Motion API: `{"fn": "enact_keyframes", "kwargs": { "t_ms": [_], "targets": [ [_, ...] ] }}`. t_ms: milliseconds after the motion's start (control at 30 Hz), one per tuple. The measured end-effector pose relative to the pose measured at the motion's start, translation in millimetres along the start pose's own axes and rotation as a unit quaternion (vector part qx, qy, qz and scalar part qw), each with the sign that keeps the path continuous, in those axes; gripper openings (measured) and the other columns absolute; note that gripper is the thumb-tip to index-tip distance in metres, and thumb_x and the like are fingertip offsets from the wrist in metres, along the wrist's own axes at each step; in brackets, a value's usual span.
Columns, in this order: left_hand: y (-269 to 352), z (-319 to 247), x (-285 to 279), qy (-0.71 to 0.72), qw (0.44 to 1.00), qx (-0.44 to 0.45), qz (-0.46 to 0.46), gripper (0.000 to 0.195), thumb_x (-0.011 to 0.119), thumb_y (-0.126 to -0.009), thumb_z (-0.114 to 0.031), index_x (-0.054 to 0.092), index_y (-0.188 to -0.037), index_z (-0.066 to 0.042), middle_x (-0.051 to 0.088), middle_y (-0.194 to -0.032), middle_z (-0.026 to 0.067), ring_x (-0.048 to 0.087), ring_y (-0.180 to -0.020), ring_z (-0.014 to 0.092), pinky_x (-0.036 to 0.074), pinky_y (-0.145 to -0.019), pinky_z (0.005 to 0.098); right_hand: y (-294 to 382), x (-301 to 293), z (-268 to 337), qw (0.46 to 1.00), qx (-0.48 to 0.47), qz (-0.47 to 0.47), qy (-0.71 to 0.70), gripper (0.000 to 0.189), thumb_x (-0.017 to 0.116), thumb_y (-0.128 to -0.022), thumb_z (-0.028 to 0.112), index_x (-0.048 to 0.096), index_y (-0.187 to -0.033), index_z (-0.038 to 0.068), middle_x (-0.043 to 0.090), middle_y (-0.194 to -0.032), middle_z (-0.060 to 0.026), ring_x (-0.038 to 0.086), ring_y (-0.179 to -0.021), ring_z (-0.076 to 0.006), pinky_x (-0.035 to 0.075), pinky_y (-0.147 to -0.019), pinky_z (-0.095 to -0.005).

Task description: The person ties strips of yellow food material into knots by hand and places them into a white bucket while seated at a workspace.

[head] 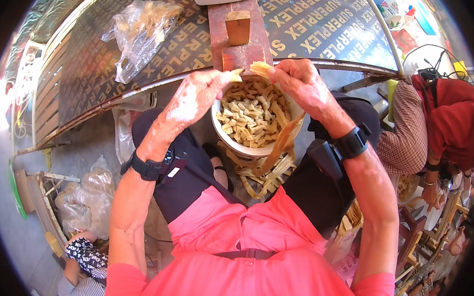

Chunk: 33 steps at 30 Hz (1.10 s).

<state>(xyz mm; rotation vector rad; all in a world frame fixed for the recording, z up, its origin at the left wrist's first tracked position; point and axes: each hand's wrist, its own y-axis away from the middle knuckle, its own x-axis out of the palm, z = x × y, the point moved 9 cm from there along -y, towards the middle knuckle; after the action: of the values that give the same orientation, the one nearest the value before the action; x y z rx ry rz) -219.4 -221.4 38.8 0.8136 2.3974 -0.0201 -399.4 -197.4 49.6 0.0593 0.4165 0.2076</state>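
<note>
My left hand [197, 91] pinches a small pale-green piece of dried leaf strip [236, 75] between thumb and fingers. Close to it on the right, my right hand [304, 85] grips a short yellowish bunch of leaf strip [260, 69], which fans out past the fingertips. Both hands hover over the far rim of a white bucket [253, 151] standing between my knees. Short folded leaf pieces [248, 120] fill much of it. A long tan strip [279, 144] droops over the bucket's right side towards more loose strips [267, 177] below.
Beyond the bucket, a wooden block [238, 27] stands upright on a reddish board [219, 22] across a dark printed panel table [307, 27]. A clear plastic bag [142, 34] lies there. Another person in red [456, 111] works at my right; filled plastic bags [89, 196] sit at left.
</note>
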Motion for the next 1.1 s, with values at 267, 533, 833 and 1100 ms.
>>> {"fn": "enact_keyframes", "kwargs": {
  "t_ms": [267, 533, 833, 1100],
  "targets": [
    [55.1, -44.6, -0.6, -0.064, 0.989, 0.118, -0.065, 0.039, 0.053, -0.095, -0.026, 0.055, -0.125, -0.001, 0.057, -0.126, 0.0158, 0.052, -0.120, 0.029, 0.038, -0.102, 0.0360, 46.6, 29.7, 25.3, 0.995, -0.007, 0.072, -0.073, 0.033, 0.056, -0.096, 0.028, 0.063, -0.086, -0.003, 0.046, -0.061, 0.0044, 0.039, -0.058, -0.0033, 0.032, -0.050, -0.0228],
    [87.3, -77.4, 22.4, -0.028, 0.971, 0.235, -0.026, 0.024, 0.060, -0.090, -0.007, 0.060, -0.111, 0.001, 0.061, -0.096, 0.0139, 0.060, -0.087, 0.027, 0.048, -0.077, 0.0335, 77.1, 63.5, 40.9, 0.981, -0.001, 0.169, -0.097, 0.033, 0.055, -0.095, 0.027, 0.057, -0.080, -0.003, 0.046, -0.058, -0.0047, 0.042, -0.056, -0.0109, 0.036, -0.050, -0.0319],
    [107.6, -75.5, -25.3, -0.077, 0.977, 0.194, -0.040, 0.008, 0.062, -0.084, -0.001, 0.062, -0.090, 0.005, 0.060, -0.076, 0.0139, 0.057, -0.066, 0.029, 0.047, -0.062, 0.0339, 89.9, 78.6, 52.9, 0.979, 0.021, 0.200, -0.044, 0.032, 0.054, -0.094, 0.030, 0.055, -0.085, 0.000, 0.051, -0.064, -0.0153, 0.051, -0.060, -0.0296, 0.039, -0.057, -0.0401],
    [130.6, -77.0, -52.6, -0.266, 0.952, 0.141, -0.057, 0.029, 0.064, -0.083, -0.010, 0.059, -0.109, 0.001, 0.060, -0.093, 0.0152, 0.058, -0.087, 0.029, 0.045, -0.080, 0.0380, 82.1, 92.9, 77.7, 0.976, -0.139, 0.165, -0.035, 0.028, 0.049, -0.098, 0.024, 0.056, -0.088, -0.001, 0.051, -0.067, -0.0156, 0.051, -0.062, -0.0297, 0.039, -0.058, -0.0400]
  ]
}}
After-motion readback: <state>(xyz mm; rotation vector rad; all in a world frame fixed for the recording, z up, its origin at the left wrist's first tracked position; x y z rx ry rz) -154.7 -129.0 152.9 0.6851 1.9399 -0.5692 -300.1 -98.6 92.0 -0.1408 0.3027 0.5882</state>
